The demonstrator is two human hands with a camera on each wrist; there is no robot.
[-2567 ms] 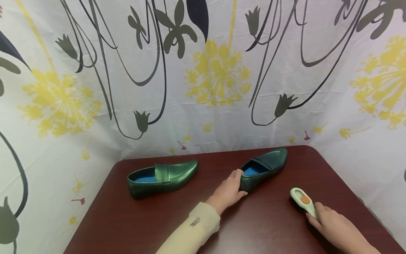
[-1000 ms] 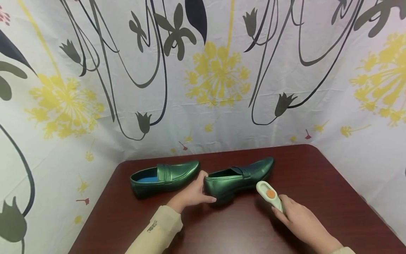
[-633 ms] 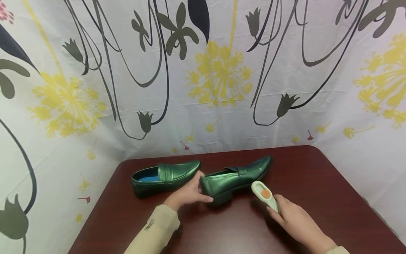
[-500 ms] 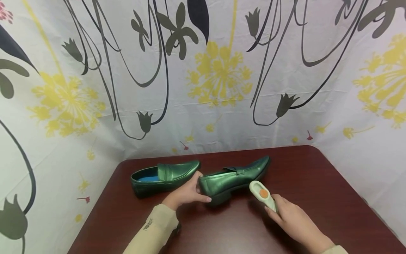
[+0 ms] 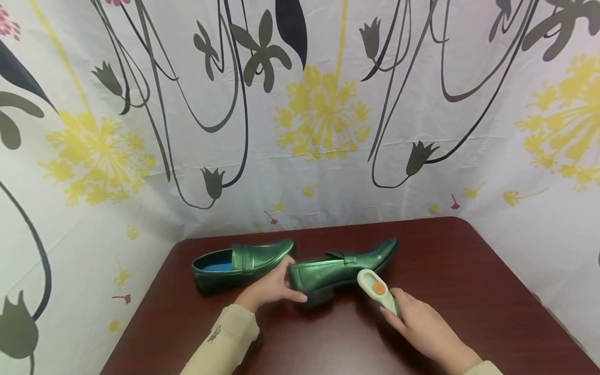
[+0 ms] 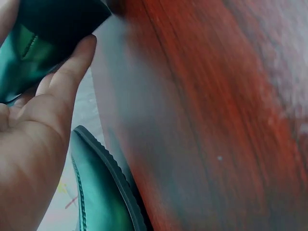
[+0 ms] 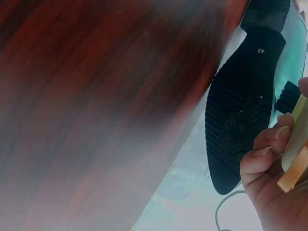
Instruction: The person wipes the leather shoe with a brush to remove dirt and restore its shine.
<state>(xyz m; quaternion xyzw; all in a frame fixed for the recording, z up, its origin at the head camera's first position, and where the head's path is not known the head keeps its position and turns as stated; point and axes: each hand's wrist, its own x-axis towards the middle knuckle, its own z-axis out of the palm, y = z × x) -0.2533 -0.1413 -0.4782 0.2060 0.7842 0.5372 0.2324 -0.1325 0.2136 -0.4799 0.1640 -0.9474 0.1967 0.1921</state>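
My left hand (image 5: 271, 287) grips the heel end of a green loafer (image 5: 323, 273), thumb low on the heel. The shoe is tilted, toe pointing right and up; its dark sole (image 7: 243, 106), marked 43, faces the right wrist view. My right hand (image 5: 424, 325) holds a pale green brush (image 5: 378, 288) with an orange button. Dark bristles (image 7: 290, 96) show against the shoe's side; whether they touch it I cannot tell. The matching loafer (image 5: 253, 260), blue inside, rests on the table just left of the held one, behind my left hand.
A dark red-brown wooden table (image 5: 445, 260) lies beneath everything, with rounded far corners. Behind it and at both sides hangs a white cloth (image 5: 290, 198) printed with grey vines and yellow flowers.
The gripped loafer has come off its flat rest, shifted left and turned to show its side. My right hand has carried the brush left, close against that shoe. The other loafer stays put.
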